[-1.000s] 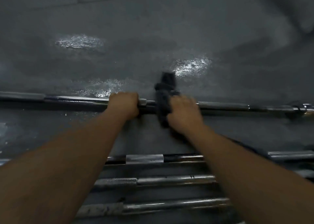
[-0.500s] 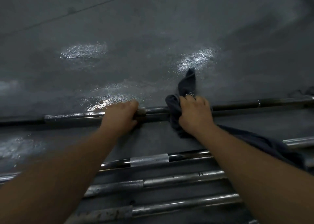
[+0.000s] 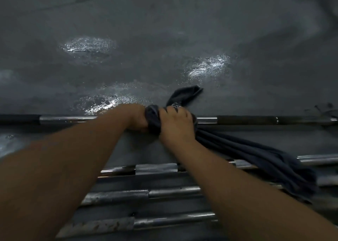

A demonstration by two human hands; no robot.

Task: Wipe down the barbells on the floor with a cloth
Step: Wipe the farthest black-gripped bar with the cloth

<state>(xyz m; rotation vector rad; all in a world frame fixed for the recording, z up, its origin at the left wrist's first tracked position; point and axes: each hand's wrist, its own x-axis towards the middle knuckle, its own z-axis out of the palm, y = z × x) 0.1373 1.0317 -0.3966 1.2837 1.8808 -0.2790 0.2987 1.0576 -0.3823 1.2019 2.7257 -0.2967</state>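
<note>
Head view: far barbell [image 3: 256,120] lies straight across the dark grey floor [image 3: 164,21], running out of frame on both sides. Everything below is placed relative to that bar.

- Left hand [image 3: 135,117]: on the bar near mid-span, fingers curled over the shaft and pressed together, gripping it. Fingertips are hidden behind the bar.
- Right hand [image 3: 176,123]: on the bar directly right of the left hand, fingers curled tight together, clamping the cloth [image 3: 256,156] around the shaft.
- Cloth: dark blue-grey, bunched around the bar under the right hand and touching the left hand's knuckles. A short end pokes out on the floor beyond the bar. The long tail trails off the near side to the right.
- Three more barbells lie parallel on the near side: nearest one [image 3: 157,168], middle one [image 3: 173,191], closest to the camera [image 3: 173,220]. The cloth tail drapes over the right part of the first two.
- Shiny patches [image 3: 87,45] sit on the floor beyond the bar; wet or glare, can't tell.
</note>
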